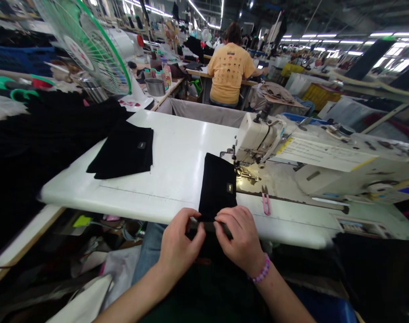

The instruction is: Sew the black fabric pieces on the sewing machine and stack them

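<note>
A black fabric piece (216, 186) with a small label lies flat on the sewing table, its far right side close to the needle area of the sewing machine (258, 139). At its near left corner, my left hand (183, 237) grips the edge between thumb and fingers. My right hand (238, 237), with a beaded bracelet at the wrist, is closed on the near edge a little to the right. The fingertips partly hide that edge. Pink thread snips (265, 200) rest on the table to the right of the fabric.
More black labelled pieces (126, 150) lie at the table's left. Beyond them are a heap of dark fabric (39, 134) and a green-rimmed fan (90, 45). A person in a yellow shirt (229, 72) sits ahead. Dark fabric (376, 269) is at the lower right.
</note>
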A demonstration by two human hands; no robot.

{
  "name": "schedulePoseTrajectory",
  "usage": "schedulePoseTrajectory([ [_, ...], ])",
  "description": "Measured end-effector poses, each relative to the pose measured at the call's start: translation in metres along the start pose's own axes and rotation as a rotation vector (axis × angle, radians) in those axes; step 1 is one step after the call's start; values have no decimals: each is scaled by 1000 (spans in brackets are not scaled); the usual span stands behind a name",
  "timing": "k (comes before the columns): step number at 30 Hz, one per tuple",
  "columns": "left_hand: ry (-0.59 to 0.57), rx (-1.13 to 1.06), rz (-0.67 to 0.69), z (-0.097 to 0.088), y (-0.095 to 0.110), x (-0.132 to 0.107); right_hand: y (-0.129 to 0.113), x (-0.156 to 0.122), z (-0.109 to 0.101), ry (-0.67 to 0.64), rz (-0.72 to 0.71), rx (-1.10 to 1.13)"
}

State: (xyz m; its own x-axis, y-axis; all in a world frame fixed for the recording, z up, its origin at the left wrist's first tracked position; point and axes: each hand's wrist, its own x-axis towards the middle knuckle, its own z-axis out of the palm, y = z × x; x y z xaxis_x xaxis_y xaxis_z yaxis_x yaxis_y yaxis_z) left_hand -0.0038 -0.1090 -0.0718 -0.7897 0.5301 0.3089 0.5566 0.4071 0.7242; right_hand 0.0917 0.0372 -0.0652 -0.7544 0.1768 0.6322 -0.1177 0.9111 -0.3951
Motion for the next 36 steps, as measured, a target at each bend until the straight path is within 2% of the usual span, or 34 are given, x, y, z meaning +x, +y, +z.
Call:
schedulePoseTrajectory([
  [4, -7, -41, -43, 2, -2, 1, -2, 8, 2, -9, -13, 2],
  [8, -40, -85, -83, 4, -3, 3, -5, 19, 2, -104, -3, -48],
  [15, -1, -150, -45, 1, -4, 3, -8, 25, 0, -212, 81, 28],
  [19, 18, -275, -153, 3, -6, 1, -9, 27, -4, -211, 130, 108],
  [22, 14, -403, -242, 6, -5, 0, -11, 28, -4, -217, 122, 89],
  [24, 19, -425, -254, 7, -3, 0, -13, 28, -2, -214, 102, 47],
  [27, 42, -341, -209, 8, -1, 2, -14, 27, 4, -148, 70, -36],
  [32, 49, -125, -137, 6, -2, 4, -11, 29, 6, 104, 133, -71],
  [34, 53, -25, -49, 6, -2, 4, -11, 29, 4, 116, 141, -56],
  [36, 97, 76, 95, 5, 0, 5, -13, 29, 4, 98, 139, -39],
])
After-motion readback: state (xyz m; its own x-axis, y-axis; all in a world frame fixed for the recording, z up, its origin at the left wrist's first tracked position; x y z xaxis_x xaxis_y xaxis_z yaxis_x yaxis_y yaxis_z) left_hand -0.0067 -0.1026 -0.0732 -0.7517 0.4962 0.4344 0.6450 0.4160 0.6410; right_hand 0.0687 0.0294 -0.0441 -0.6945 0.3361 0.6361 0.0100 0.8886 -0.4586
